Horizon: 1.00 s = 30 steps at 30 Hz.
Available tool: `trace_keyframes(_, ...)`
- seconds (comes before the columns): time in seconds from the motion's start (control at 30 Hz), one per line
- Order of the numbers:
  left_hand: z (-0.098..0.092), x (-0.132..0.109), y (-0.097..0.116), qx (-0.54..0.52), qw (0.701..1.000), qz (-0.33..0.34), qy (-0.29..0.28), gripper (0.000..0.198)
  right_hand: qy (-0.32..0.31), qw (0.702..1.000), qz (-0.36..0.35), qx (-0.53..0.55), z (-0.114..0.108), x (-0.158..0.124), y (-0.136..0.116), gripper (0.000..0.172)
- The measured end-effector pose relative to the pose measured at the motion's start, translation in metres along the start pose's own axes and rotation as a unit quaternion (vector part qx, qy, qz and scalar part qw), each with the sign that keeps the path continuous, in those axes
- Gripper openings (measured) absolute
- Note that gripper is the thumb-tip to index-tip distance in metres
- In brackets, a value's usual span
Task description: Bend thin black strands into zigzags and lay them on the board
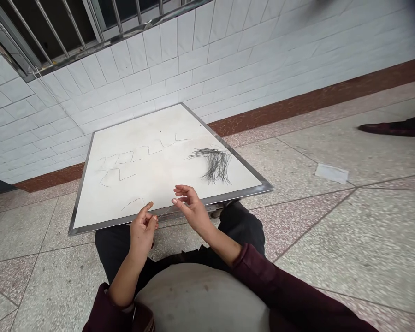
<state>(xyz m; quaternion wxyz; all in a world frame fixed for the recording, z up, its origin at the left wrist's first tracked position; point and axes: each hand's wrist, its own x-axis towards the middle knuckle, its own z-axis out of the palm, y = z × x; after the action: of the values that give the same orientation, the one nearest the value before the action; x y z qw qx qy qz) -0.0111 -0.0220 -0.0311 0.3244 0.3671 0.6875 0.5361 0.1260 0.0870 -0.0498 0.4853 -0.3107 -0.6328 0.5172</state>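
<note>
A white board with a metal rim (90,157) lies tilted in front of me. On its right part rests a bundle of thin dark wires (214,163). Several wires bent into zigzags (131,157) lie across its middle and left, and one curved wire (134,203) sits near the front edge. My left hand (143,228) is at the front edge with thumb and fingers pinched together. My right hand (190,205) hovers beside it, fingers curled in a pinch. A thin wire seems to run between the two hands, barely visible.
A white tiled wall (228,55) with a brown base strip stands behind the board, with a barred window (55,27) above. The floor is speckled stone tile. A scrap of paper (331,173) lies on the floor at right. Another person's dark shoe (394,127) shows far right.
</note>
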Motion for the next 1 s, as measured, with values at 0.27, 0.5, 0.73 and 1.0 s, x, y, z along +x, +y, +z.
trace_keyframes(0.27,0.005,-0.005,-0.011,0.164,0.981,0.087,-0.062,0.018,-0.139,0.966,-0.106,-0.189,0.021,-0.004,-0.020,0.023)
trace_keyframes(0.5,0.003,-0.008,-0.006,0.056,0.987,0.024,-0.151,0.030,-0.120,0.973,-0.098,-0.170,0.021,-0.003,-0.021,0.013)
trace_keyframes(0.73,-0.023,-0.009,0.014,-0.012,0.996,0.085,-0.019,0.051,-0.107,0.949,-0.129,-0.266,0.013,-0.004,-0.018,0.015)
trace_keyframes(1.0,-0.022,-0.009,0.013,0.063,0.993,0.091,0.048,0.041,-0.130,0.974,-0.076,-0.169,0.015,-0.007,-0.019,0.015)
